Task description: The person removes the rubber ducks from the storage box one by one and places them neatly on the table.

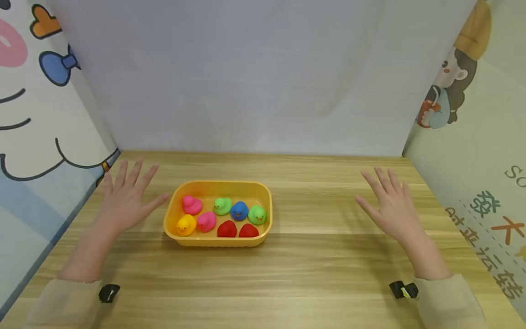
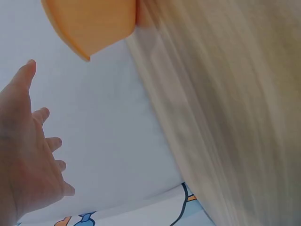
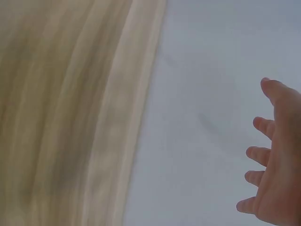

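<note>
1. Yellow tray [image 1: 218, 241]: on the wooden table [image 1: 312, 278], left of centre. Probably light, so best steadied by a wall before the contents get handled. Looks: shallow, rounded corners, lipped rim.
2. Front of tray: two red pieces [image 1: 227, 229] right behind the near wall, partly hidden; can't tell full shape. Come from above, I'd say, or knuckles may catch the rim.
3. Front left: yellow duck [image 1: 186, 225], pink duck [image 1: 207, 221] beside it. Smooth, rounded, likely slippery; pinch bodies, not small heads.
4. Farther back: another pink duck [image 1: 191, 204] at left; blue duck [image 1: 239, 210] between two green ducks [image 1: 222, 206]. Tight spacing, so a narrow fingertip pinch should avoid dragging neighbours.
5. Hands flank: left hand [image 1: 125, 203] just beside tray, right hand [image 1: 392, 210] well apart from it. Both grip nothing, fingers straight and spread apart. Left has the shorter reach; narrow the spread first.
6. Far: tray's back wall shows inside, bare above the ducks; pale backdrop [image 1: 263, 82] beyond the table edge.
</note>
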`<state>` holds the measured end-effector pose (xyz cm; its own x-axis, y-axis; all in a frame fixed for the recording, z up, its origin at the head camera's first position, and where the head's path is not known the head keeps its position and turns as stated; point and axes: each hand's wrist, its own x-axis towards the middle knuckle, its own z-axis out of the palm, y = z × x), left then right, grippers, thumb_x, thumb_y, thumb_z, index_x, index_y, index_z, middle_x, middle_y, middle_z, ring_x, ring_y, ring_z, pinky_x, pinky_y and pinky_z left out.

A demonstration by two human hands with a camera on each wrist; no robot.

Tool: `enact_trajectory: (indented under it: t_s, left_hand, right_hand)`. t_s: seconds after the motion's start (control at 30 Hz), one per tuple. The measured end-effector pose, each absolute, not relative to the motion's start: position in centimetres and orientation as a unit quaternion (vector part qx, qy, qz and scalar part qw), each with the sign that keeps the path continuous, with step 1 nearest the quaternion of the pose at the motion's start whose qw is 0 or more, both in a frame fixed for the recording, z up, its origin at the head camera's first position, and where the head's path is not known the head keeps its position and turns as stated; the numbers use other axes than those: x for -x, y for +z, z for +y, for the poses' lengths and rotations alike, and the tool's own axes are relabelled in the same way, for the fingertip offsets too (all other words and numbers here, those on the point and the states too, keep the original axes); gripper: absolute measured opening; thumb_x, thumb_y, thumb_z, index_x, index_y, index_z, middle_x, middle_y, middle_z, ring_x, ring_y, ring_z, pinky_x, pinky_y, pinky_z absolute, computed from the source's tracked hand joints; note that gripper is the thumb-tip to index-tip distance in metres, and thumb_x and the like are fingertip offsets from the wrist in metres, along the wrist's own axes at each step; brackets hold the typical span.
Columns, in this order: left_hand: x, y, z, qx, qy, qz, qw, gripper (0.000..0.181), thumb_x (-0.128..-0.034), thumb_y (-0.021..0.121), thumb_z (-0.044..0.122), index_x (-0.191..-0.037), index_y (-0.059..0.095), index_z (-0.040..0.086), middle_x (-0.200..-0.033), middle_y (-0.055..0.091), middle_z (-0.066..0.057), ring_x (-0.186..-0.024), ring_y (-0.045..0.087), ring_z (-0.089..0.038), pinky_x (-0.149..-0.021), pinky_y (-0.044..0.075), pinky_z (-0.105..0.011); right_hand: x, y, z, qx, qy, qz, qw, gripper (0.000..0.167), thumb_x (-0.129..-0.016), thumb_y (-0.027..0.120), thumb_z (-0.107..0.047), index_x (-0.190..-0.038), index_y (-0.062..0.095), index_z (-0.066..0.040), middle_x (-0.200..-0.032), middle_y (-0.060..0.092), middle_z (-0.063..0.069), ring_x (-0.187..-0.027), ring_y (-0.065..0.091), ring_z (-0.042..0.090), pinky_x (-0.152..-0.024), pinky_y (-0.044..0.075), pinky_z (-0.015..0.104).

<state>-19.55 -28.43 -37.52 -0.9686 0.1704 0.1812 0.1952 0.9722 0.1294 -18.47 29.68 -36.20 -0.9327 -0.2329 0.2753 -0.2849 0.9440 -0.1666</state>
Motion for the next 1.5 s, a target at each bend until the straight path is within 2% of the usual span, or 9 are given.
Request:
enact_trajectory:
  t_s: [0.23, 0.43, 0.7, 1.0, 1.1, 1.27, 1.37, 1.5]
  left_hand:
    - [20.3, -36.7, -27.4, 0.115, -0.078, -0.983, 0.116, 0.081, -0.0900, 0.047, 0.060, -0.153, 0.014, 0.020, -0.157, 0.001, -0.019, -0.141, -0.018, -0.038, -0.105, -0.012, -0.067]
    - [21.3, -36.7, -26.8, 0.131, -0.083, -0.982, 0.113, 0.082, -0.0903, 0.047, 0.059, -0.153, 0.013, 0.020, -0.157, 0.004, -0.021, -0.141, -0.017, -0.038, -0.106, -0.011, -0.067]
    - [22.9, -37.8, -26.4, 0.161, -0.104, -0.975, 0.111, 0.081, -0.0899, 0.053, 0.054, -0.153, 0.016, 0.019, -0.158, 0.005, -0.016, -0.143, -0.009, -0.039, -0.109, -0.004, -0.066]
    - [24.7, -39.1, -26.4, 0.200, -0.197, -0.953, 0.112, 0.082, -0.0881, 0.062, 0.044, -0.152, 0.019, 0.015, -0.156, 0.014, -0.019, -0.142, -0.002, -0.042, -0.108, -0.002, -0.066]
    - [25.3, -39.7, -26.5, 0.202, -0.248, -0.943, 0.093, 0.083, -0.0866, 0.066, 0.040, -0.151, 0.020, 0.015, -0.155, 0.018, -0.018, -0.141, 0.002, -0.046, -0.109, 0.001, -0.066]
    - [25.8, -40.3, -26.9, 0.169, -0.321, -0.931, 0.029, 0.089, -0.0847, 0.068, 0.040, -0.153, 0.012, 0.029, -0.157, 0.014, -0.016, -0.142, 0.005, -0.042, -0.107, 0.010, -0.067]
    - [26.0, -40.7, -27.0, 0.154, -0.345, -0.926, -0.001, 0.090, -0.0847, 0.068, 0.042, -0.152, 0.007, 0.036, -0.157, 0.015, -0.013, -0.141, 0.011, -0.042, -0.106, 0.015, -0.067]
    - [26.3, -41.1, -27.0, 0.166, -0.385, -0.907, -0.027, 0.089, -0.0869, 0.067, 0.036, -0.152, 0.007, 0.033, -0.156, 0.020, -0.014, -0.140, 0.017, -0.042, -0.108, 0.017, -0.065]
  right_hand:
    - [19.2, -34.6, 27.6, -0.161, 0.116, -0.968, 0.154, 0.067, -0.095, 0.049, -0.048, -0.151, 0.024, -0.019, -0.158, 0.013, 0.014, -0.144, 0.002, 0.036, -0.106, 0.009, 0.069]
    - [19.4, -33.3, 25.1, -0.182, 0.125, -0.960, 0.173, 0.068, -0.093, 0.055, -0.042, -0.150, 0.027, -0.017, -0.156, 0.018, 0.015, -0.143, 0.009, 0.038, -0.108, 0.014, 0.066]
    - [19.7, -33.2, 21.7, -0.238, 0.187, -0.934, 0.187, 0.068, -0.092, 0.061, -0.032, -0.149, 0.029, -0.018, -0.154, 0.024, 0.014, -0.143, 0.014, 0.037, -0.111, 0.017, 0.059]
    - [19.9, -34.0, 17.6, -0.279, 0.261, -0.912, 0.150, 0.067, -0.091, 0.062, -0.034, -0.149, 0.031, -0.021, -0.155, 0.025, 0.005, -0.142, 0.020, 0.029, -0.110, 0.024, 0.056]
    - [20.0, -34.4, 16.4, -0.296, 0.274, -0.903, 0.149, 0.066, -0.091, 0.063, -0.033, -0.148, 0.033, -0.021, -0.154, 0.029, 0.004, -0.141, 0.024, 0.028, -0.110, 0.026, 0.053]
    - [20.4, -35.1, 14.7, -0.326, 0.289, -0.888, 0.149, 0.065, -0.089, 0.065, -0.030, -0.146, 0.037, -0.018, -0.150, 0.035, 0.005, -0.139, 0.030, 0.026, -0.111, 0.027, 0.048]
    - [20.7, -35.5, 13.8, -0.337, 0.300, -0.882, 0.140, 0.064, -0.088, 0.067, -0.029, -0.144, 0.039, -0.016, -0.148, 0.040, 0.005, -0.137, 0.033, 0.025, -0.111, 0.029, 0.045]
    - [21.0, -36.1, 12.9, -0.345, 0.302, -0.881, 0.112, 0.063, -0.087, 0.068, -0.030, -0.143, 0.041, -0.017, -0.145, 0.044, 0.002, -0.135, 0.036, 0.024, -0.110, 0.031, 0.044]
